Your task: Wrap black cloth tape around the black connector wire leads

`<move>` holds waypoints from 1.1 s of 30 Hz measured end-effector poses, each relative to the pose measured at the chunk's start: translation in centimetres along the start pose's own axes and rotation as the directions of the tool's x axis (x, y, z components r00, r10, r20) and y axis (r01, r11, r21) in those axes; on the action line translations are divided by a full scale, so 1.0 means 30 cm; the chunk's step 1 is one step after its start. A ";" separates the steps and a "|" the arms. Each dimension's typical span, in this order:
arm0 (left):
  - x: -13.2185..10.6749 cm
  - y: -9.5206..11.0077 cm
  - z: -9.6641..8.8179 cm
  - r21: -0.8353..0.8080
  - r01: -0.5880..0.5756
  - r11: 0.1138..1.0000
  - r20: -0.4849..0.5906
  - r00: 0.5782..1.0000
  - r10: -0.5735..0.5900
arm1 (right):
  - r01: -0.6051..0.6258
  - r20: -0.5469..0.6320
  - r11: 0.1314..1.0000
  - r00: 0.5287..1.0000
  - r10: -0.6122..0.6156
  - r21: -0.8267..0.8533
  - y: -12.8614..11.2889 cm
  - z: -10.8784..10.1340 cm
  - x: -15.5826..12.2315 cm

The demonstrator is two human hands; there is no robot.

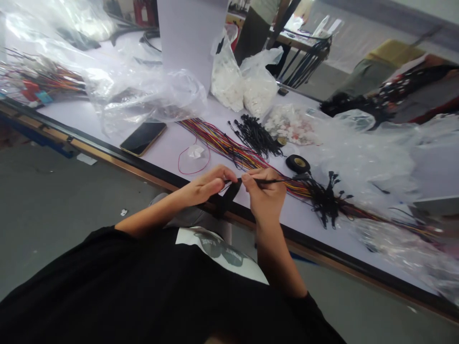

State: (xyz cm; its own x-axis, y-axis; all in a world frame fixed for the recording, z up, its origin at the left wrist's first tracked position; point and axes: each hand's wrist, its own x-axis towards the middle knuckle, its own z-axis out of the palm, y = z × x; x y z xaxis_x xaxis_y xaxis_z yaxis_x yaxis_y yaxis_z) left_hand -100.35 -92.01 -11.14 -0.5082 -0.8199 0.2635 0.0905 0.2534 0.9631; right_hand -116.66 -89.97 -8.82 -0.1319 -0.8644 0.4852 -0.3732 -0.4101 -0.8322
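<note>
The left hand (211,184) and right hand (268,195) were both pinched on the cable (267,181), seemingly to steady it; the tape (297,164) lay nearby, probably for reach.

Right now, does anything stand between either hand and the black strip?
Nothing visible: the left hand and right hand are at the far end of the black strip; the colored wires lie beyond them.

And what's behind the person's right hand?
Behind the right hand runs a bundle of coloured wires; farther back lies a pile of black cables. The hand covers part of the wires, so that bit can't be seen.
</note>
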 end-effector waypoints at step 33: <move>-0.001 -0.004 -0.062 -0.326 0.067 0.943 0.279 0.960 0.028 | -0.335 0.055 0.919 0.942 0.331 0.206 0.052 0.041 -0.007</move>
State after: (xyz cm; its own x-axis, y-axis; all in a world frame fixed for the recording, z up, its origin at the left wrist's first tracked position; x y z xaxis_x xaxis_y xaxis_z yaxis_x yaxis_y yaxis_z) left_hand -98.76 -92.97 -11.18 -0.7241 -0.6369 0.2646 0.3306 0.0161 0.9436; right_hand -116.07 -90.79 -10.55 -0.1975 -0.9661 0.1666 -0.1099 -0.1470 -0.9830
